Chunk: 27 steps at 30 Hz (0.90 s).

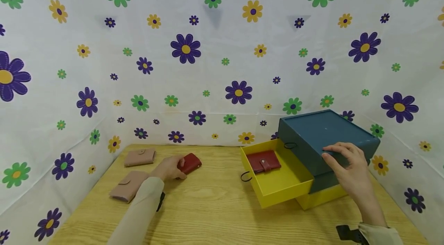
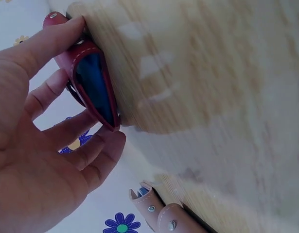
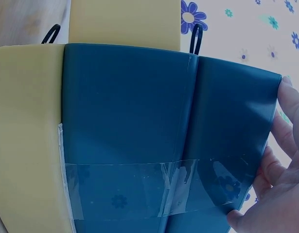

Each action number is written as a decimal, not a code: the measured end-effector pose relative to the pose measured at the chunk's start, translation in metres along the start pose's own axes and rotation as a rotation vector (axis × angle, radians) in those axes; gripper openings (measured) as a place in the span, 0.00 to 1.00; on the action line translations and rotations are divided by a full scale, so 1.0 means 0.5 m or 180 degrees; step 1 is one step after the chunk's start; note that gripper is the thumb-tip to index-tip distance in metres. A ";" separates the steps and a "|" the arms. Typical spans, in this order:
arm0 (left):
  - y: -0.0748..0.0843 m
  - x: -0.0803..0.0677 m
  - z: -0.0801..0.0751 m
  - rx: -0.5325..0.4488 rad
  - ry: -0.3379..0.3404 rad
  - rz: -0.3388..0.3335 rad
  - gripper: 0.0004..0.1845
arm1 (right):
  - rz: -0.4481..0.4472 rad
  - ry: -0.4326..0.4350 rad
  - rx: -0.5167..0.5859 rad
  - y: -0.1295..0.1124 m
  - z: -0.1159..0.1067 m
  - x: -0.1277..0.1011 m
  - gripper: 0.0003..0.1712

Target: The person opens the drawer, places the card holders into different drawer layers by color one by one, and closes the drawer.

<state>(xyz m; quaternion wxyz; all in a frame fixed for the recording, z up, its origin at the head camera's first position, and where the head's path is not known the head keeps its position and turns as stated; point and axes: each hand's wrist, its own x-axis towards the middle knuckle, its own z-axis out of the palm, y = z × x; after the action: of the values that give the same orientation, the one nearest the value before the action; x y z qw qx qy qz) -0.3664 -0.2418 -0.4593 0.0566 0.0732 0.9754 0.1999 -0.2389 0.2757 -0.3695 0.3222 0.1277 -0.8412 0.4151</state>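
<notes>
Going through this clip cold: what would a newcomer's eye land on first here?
Probably the blue drawer box at the table's right, with the right hand resting on its top edge and a yellow drawer pulled out holding a red wallet. Next, the left hand gripping another red wallet mid-table, two tan wallets beside it.

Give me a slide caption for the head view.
Left hand grips a red wallet; right hand rests on blue box.
</notes>
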 end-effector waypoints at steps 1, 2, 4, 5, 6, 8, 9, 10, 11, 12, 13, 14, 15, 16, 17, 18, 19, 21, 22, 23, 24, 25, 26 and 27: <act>0.001 0.000 0.000 0.0019 0.0014 0.0000 0.21 | 0.0000 0.0004 0.0000 0.001 0.000 0.000 0.10; 0.002 0.001 0.001 0.0031 0.0024 0.0001 0.21 | -0.0005 0.0011 0.0001 0.002 0.001 0.000 0.10; 0.005 0.001 0.002 0.0028 0.0035 0.0004 0.20 | -0.0014 0.0029 -0.0001 0.003 0.001 0.000 0.10; 0.007 0.001 0.002 0.0019 0.0034 0.0011 0.20 | -0.0014 0.0033 -0.0001 0.003 0.001 0.000 0.10; 0.008 0.000 0.002 0.0015 0.0038 0.0018 0.20 | -0.0014 0.0031 0.0002 0.003 0.001 0.000 0.10; 0.010 -0.002 0.003 -0.0018 0.0056 0.0022 0.20 | -0.0003 0.0005 0.0009 0.002 0.000 0.000 0.11; 0.010 -0.004 0.004 -0.0019 0.0066 0.0038 0.21 | 0.0006 -0.0011 0.0017 0.001 -0.001 0.000 0.11; 0.010 -0.005 0.005 -0.0013 0.0079 0.0058 0.21 | 0.0015 -0.0026 0.0027 0.000 -0.001 -0.001 0.11; 0.010 -0.006 0.007 -0.0006 0.0091 0.0066 0.21 | 0.0023 -0.0041 0.0036 0.000 -0.002 -0.001 0.12; 0.010 -0.007 0.008 -0.0003 0.0102 0.0070 0.22 | 0.0031 -0.0053 0.0043 -0.001 -0.002 -0.001 0.12; 0.011 -0.008 0.009 -0.0003 0.0112 0.0081 0.22 | 0.0040 -0.0061 0.0048 -0.001 -0.003 -0.002 0.12; 0.011 -0.009 0.009 0.0008 0.0120 0.0090 0.22 | 0.0048 -0.0062 0.0052 -0.001 -0.003 -0.002 0.12; 0.012 -0.010 0.010 0.0012 0.0127 0.0100 0.22 | 0.0051 -0.0058 0.0050 -0.001 -0.003 -0.003 0.12; 0.013 -0.010 0.010 0.0008 0.0139 0.0111 0.22 | 0.0052 -0.0054 0.0048 -0.001 -0.003 -0.003 0.12; 0.014 -0.010 0.010 0.0008 0.0153 0.0113 0.22 | 0.0050 -0.0050 0.0049 0.000 -0.003 -0.003 0.12; 0.016 -0.010 0.010 0.0002 0.0175 0.0142 0.22 | 0.0046 -0.0043 0.0047 0.000 -0.003 -0.003 0.12; 0.018 -0.010 0.010 0.0000 0.0204 0.0181 0.22 | 0.0041 -0.0036 0.0044 0.000 -0.003 -0.003 0.12; 0.020 -0.008 0.011 -0.0017 0.0267 0.0267 0.21 | 0.0030 -0.0025 0.0038 0.000 -0.003 -0.003 0.11; 0.021 -0.007 0.011 -0.0039 0.0305 0.0305 0.21 | 0.0024 -0.0024 0.0038 0.000 -0.003 -0.003 0.11; 0.022 -0.007 0.013 -0.0058 0.0345 0.0336 0.21 | 0.0024 -0.0025 0.0037 0.000 -0.004 -0.003 0.12; 0.022 -0.007 0.013 -0.0081 0.0390 0.0363 0.21 | 0.0024 -0.0027 0.0031 -0.001 -0.004 -0.002 0.12; 0.022 -0.007 0.014 -0.0102 0.0432 0.0387 0.21 | 0.0028 -0.0031 0.0027 -0.001 -0.003 -0.002 0.12; 0.022 -0.007 0.015 -0.0127 0.0469 0.0386 0.21 | 0.0031 -0.0036 0.0021 -0.001 -0.003 -0.002 0.12; 0.022 -0.007 0.015 -0.0152 0.0511 0.0394 0.21 | 0.0035 -0.0038 0.0022 -0.002 -0.003 -0.001 0.12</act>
<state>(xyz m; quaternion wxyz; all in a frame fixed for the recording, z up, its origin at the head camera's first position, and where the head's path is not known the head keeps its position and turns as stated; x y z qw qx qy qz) -0.3606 -0.2296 -0.4615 -0.0325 0.1157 0.9654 0.2314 -0.2373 0.2762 -0.3686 0.3144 0.1268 -0.8423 0.4191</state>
